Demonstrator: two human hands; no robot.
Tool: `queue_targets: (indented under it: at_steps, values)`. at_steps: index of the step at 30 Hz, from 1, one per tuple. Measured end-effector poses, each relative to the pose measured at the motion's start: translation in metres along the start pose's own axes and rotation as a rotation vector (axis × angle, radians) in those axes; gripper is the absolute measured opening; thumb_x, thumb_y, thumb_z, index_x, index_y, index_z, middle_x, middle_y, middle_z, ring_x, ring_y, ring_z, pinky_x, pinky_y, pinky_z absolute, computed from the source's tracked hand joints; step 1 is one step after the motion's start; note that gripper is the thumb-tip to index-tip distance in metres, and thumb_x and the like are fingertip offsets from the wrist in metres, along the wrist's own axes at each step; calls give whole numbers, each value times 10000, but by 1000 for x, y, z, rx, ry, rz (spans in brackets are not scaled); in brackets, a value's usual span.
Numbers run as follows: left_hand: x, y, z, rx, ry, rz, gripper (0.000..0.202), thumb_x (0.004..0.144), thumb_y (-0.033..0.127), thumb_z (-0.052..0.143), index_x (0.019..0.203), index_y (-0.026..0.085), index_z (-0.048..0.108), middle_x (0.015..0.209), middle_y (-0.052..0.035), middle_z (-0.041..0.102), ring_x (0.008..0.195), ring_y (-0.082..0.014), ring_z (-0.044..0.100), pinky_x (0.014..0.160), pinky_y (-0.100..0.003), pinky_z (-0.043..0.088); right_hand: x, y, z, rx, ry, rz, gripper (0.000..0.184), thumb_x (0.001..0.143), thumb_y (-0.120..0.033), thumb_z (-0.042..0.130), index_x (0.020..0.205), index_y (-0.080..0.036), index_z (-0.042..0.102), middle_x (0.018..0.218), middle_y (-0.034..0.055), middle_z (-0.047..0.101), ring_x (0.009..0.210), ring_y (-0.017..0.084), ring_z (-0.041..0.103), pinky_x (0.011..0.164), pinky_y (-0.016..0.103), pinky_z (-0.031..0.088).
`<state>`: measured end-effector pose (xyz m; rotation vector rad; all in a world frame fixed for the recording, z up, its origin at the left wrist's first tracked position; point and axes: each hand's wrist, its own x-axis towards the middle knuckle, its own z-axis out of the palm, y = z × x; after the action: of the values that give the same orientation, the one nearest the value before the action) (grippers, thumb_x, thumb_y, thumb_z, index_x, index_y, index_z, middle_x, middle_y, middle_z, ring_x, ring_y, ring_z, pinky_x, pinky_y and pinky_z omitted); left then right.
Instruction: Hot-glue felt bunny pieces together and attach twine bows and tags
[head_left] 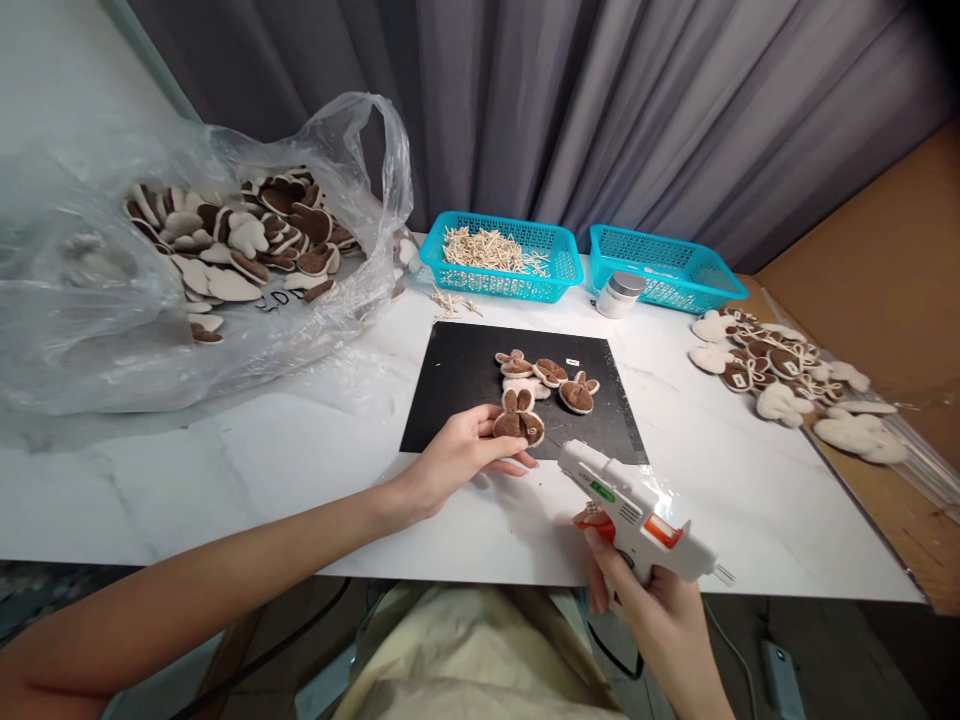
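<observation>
My left hand [457, 458] pinches a small brown plush bunny piece [519, 418] at the front edge of a black mat [457, 385]. My right hand [660, 615] grips a white hot glue gun [637, 515], its nozzle pointing left toward the bunny piece, a short way to its right. Three more bunny pieces [551, 378] lie on the mat behind the held one.
A clear plastic bag [187, 270] of several bunny pieces lies at the left. Two teal baskets stand at the back, the left basket [501, 258] holding pale string bits, the right basket [664, 268] beside a small silver tin [620, 294]. A pile of finished bunny pieces [787, 375] lies at the right.
</observation>
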<state>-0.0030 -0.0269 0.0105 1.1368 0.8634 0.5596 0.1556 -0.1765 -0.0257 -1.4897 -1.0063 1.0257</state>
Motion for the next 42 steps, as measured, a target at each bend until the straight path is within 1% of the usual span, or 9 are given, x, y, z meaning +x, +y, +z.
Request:
queue_targets:
  at_steps: [4,9,19,25,27,30,36,39,42]
  values:
    - [0,0,0,3,-4,-4,241,768,182,627,990,106,572,943,-69,638,779,-155,663,664,-240,538,-2,-4,3,-4,65,38,233,864,-383,524,917,-165,590,471,-46,458,456,121,454,511,268,398]
    - [-1,0,1,4,-5,-11,239,764,180,627,983,102,571,947,-73,635,771,-152,658,658,-241,539,-2,-5,3,3,49,45,244,849,-385,543,932,-162,598,478,-45,469,444,118,454,500,266,398]
    - [-1,1,0,-11,-22,-9,238,768,177,622,988,100,573,986,-80,627,771,-145,656,657,-230,539,-2,-9,5,-22,66,51,250,829,-394,557,908,-163,610,475,-44,468,447,112,446,476,251,406]
    - [-1,1,0,-33,-31,-17,256,756,187,636,992,106,576,979,-76,626,771,-146,651,679,-249,549,-1,-13,8,22,55,50,241,821,-394,570,881,-164,608,447,-56,454,419,104,427,473,250,394]
    - [-1,1,0,-42,-24,-23,259,746,180,645,985,108,578,983,-78,628,766,-144,650,682,-253,548,-1,-14,10,68,34,88,241,813,-401,582,850,-163,597,422,-58,454,392,101,425,467,252,380]
    - [-2,2,1,-56,-11,-26,263,726,179,664,968,109,585,956,-78,636,757,-150,651,686,-269,546,-2,-16,11,204,-22,184,257,804,-414,595,833,-159,579,392,-61,435,352,97,408,413,239,335]
    - [-3,4,2,-43,-8,-18,241,724,202,669,935,116,590,916,-59,632,757,-158,656,677,-272,539,4,-27,9,544,-116,311,216,794,-376,597,792,-161,569,387,-90,363,294,45,257,319,193,278]
    - [-4,4,1,-27,-12,-7,227,736,211,657,931,119,587,918,-58,631,763,-160,663,668,-259,532,8,-29,5,609,-130,334,186,810,-339,576,806,-153,578,383,-94,352,288,34,232,307,174,239]
    - [-4,3,1,-21,-15,-3,230,744,218,650,939,118,583,935,-67,630,762,-160,663,663,-258,531,8,-27,2,628,-164,323,177,829,-314,551,816,-140,582,368,-87,353,296,38,248,322,172,246]
